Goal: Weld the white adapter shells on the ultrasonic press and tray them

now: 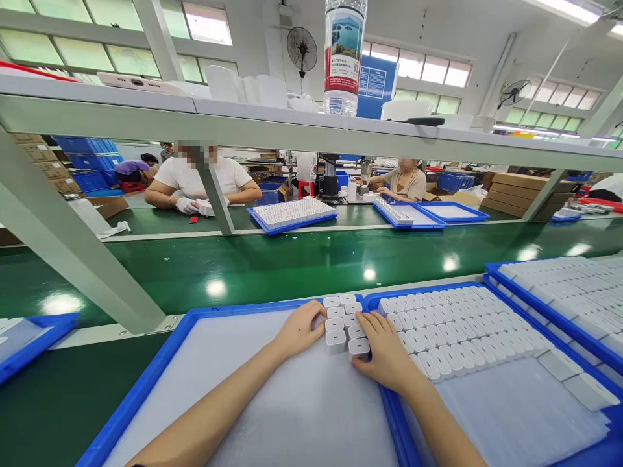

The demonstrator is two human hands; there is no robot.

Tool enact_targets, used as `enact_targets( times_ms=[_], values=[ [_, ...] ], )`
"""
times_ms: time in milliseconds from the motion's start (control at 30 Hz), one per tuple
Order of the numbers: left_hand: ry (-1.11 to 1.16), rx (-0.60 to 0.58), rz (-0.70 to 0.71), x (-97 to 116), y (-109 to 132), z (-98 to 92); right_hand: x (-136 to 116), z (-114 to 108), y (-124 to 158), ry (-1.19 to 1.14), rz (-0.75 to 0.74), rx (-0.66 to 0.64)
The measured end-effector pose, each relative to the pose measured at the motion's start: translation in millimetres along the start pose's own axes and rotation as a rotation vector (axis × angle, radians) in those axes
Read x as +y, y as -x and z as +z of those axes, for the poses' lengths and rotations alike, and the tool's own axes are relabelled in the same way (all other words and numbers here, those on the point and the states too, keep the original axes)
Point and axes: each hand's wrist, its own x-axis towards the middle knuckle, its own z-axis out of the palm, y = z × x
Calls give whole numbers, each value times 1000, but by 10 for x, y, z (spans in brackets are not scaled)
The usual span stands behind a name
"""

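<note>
Two short rows of white charger blocks, each with a small slot on top, stand upright at the far right corner of the left blue tray. My left hand presses its curled fingers and thumb against their left side. From the right, my right hand holds the other side, fingers over the far blocks and thumb at the nearest one. Between them the rows show a narrow gap at the near end. Beside my right hand, a second blue tray carries several rows of similar white blocks.
A third filled tray overlaps at the right. Behind runs a green conveyor belt. An overhead shelf with a water bottle crosses above, its slanted post at left. Co-workers sit across the belt.
</note>
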Motion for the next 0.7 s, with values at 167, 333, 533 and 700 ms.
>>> enact_targets(
  times_ms=[167, 333, 533, 700],
  values=[
    [-6, 10, -26, -36, 0, 26, -17, -23, 15, 2, 52, -32],
    [-26, 1, -31, -36, -1, 30, -12, -40, 1, -23, 50, -58],
    [-105, 44, -110, 57, 13, 139, -9, 4, -23, -43, 82, -46],
    [-55, -33, -126, -4, -11, 68, 26, -38, -12, 8, 81, -70]
  ],
)
